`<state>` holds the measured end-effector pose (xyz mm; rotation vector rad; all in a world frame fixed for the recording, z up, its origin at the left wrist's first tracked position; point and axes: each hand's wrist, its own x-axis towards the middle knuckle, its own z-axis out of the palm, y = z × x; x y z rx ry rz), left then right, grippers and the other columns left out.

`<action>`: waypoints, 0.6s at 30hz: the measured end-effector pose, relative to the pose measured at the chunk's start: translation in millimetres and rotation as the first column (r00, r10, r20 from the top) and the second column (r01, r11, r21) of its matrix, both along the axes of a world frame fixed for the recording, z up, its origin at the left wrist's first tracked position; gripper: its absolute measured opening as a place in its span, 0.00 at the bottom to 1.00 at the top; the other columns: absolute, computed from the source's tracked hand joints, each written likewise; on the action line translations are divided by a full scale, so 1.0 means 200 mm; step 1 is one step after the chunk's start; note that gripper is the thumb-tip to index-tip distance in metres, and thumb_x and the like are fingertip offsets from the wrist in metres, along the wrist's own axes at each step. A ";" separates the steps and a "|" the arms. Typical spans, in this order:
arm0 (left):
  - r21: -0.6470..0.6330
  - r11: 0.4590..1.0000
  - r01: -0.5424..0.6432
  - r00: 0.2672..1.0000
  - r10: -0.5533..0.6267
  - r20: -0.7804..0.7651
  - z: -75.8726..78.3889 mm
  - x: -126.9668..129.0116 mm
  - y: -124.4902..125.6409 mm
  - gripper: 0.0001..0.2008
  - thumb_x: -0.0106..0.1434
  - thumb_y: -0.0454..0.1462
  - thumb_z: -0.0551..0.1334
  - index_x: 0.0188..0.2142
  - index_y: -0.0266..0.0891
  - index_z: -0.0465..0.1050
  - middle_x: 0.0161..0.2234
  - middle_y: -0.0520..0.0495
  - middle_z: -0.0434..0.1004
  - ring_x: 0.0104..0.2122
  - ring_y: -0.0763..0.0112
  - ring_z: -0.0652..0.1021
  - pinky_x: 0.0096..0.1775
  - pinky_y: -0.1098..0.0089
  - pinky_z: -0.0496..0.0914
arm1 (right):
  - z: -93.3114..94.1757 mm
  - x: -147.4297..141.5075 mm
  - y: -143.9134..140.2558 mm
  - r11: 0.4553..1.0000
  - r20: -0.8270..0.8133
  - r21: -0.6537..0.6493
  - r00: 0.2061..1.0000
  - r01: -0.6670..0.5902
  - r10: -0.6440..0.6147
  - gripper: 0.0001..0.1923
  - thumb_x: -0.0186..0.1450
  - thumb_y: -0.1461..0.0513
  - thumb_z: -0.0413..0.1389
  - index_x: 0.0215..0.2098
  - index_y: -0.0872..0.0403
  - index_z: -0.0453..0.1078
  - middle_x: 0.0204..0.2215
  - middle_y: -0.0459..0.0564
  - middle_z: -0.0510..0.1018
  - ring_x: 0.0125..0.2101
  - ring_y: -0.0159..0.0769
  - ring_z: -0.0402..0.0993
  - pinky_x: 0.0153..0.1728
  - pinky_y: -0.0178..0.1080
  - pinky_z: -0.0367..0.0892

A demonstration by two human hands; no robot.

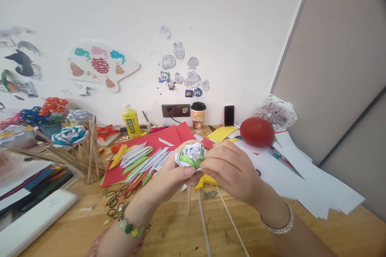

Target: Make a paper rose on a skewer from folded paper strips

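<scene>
Both hands meet above the middle of the wooden tabletop [169, 229], closed around a small paper flower [191, 155] of white petals with green ones beneath. The left hand [170, 176] grips it from below and the side, thumb pressed against the green petals. The right hand [230, 168] curls over from the other side, its fingertips pinching the flower's edge. A beaded bracelet [129, 227] circles the left wrist and a silver bangle [279, 225] the right.

Beneath the hands lie thin wooden sticks [205, 225] and a yellow tool [205, 180], mostly hidden. Toward the far edge, red paper [157, 140] carries a pile of white and green folded strips [141, 158]. A red balloon [257, 131] rests on white sheets [304, 180] along the right edge. Near the left edge a bundle of sticks [84, 156] holds finished paper flowers. Against the wall stand a yellow bottle [130, 120], a paper cup [198, 117] and a phone [229, 115].
</scene>
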<state>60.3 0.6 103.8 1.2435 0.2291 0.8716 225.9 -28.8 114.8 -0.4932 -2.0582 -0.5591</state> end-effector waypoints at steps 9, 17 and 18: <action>0.073 0.996 0.046 0.999 -0.047 0.016 -0.05 -0.05 0.03 0.29 0.44 0.44 0.72 0.45 0.42 0.66 0.30 0.51 0.68 0.21 0.80 0.65 0.21 0.78 0.58 | 0.03 0.02 0.01 0.995 -0.099 -0.064 0.993 -0.074 0.068 0.07 0.67 0.62 0.48 0.36 0.56 0.67 0.29 0.50 0.75 0.31 0.34 0.69 0.32 0.38 0.65; 0.058 0.998 0.005 0.998 -0.009 0.062 -0.07 -0.04 0.07 0.25 0.48 0.48 0.69 0.43 0.41 0.68 0.27 0.50 0.70 0.20 0.78 0.67 0.22 0.76 0.60 | 0.02 0.03 0.06 0.989 -0.085 -0.140 0.996 -0.048 0.037 0.05 0.66 0.63 0.50 0.36 0.55 0.67 0.32 0.49 0.76 0.34 0.34 0.69 0.36 0.38 0.65; 0.062 0.998 -0.010 0.998 0.006 0.056 -0.07 -0.04 0.08 0.24 0.49 0.48 0.68 0.43 0.40 0.68 0.27 0.50 0.70 0.20 0.77 0.67 0.22 0.76 0.61 | 0.02 0.03 0.06 0.989 -0.090 -0.140 0.996 -0.038 0.025 0.05 0.66 0.64 0.50 0.35 0.55 0.68 0.32 0.49 0.76 0.34 0.34 0.68 0.35 0.38 0.65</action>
